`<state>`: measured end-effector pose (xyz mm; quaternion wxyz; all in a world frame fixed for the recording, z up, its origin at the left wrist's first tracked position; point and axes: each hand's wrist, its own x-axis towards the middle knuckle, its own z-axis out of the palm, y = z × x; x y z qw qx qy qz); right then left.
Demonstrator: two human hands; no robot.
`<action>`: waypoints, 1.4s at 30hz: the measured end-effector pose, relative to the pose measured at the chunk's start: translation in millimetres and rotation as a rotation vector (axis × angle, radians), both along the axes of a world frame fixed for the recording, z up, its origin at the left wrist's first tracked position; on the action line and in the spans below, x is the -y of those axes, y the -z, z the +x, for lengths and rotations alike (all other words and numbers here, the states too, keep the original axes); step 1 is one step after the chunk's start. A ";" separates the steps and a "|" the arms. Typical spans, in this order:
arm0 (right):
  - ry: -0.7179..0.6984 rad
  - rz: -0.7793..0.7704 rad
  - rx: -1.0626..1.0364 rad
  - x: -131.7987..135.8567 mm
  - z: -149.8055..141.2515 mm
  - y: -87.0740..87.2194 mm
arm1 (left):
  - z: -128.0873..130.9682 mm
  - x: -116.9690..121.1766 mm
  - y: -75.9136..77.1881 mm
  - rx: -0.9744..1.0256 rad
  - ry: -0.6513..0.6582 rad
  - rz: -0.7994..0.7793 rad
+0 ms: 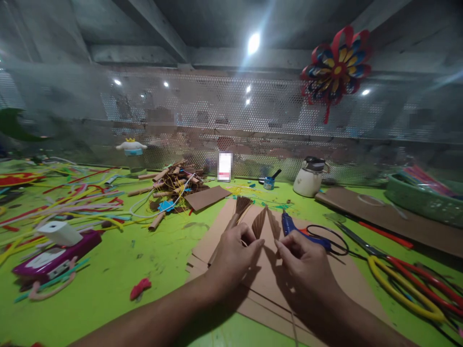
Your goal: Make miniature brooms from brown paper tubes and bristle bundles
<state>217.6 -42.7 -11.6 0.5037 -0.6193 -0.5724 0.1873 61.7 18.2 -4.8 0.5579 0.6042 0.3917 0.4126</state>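
Observation:
My left hand (233,250) pinches a pleated brown paper piece (258,224) between thumb and fingers. A second pleated paper piece (274,224) is pinched by my right hand (306,258). The two lean together at their upper tips; whether they are joined I cannot tell. Under both hands lie stacked brown paper sheets (345,286). Just beyond my left hand is a rolled brown paper stick with a fringed end (243,206). A blue glue gun (288,223) rests right behind my right hand, partly hidden by it.
Scissors (358,241) with yellow and red handles lie at right, near a green basket (419,200). A white jug (307,182) stands behind. At left are a purple power strip (77,250), scattered coloured strands (72,205) and a pile of brown paper rolls (177,176).

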 end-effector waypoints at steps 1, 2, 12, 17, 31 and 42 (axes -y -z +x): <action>0.007 -0.004 -0.009 -0.4 -0.7 -0.5 | 0.4 -0.5 0.2 -0.056 -0.036 0.088; 0.011 -0.008 -0.014 -0.7 -1.2 -1.1 | 0.7 -1.2 0.6 -0.101 -0.070 0.165; 0.044 0.122 0.406 6.1 -0.6 -8.1 | -1.4 -3.8 5.0 -0.195 -0.081 0.215; 0.072 0.212 0.685 5.8 1.7 -3.3 | 1.3 -4.2 5.9 -0.278 -0.130 0.308; 0.107 0.116 0.824 -13.2 8.3 6.9 | 4.0 -10.0 7.1 -0.500 -0.160 0.454; 0.150 -0.023 0.992 -13.0 1.8 8.6 | 0.3 -7.8 -7.3 -0.750 -0.164 0.619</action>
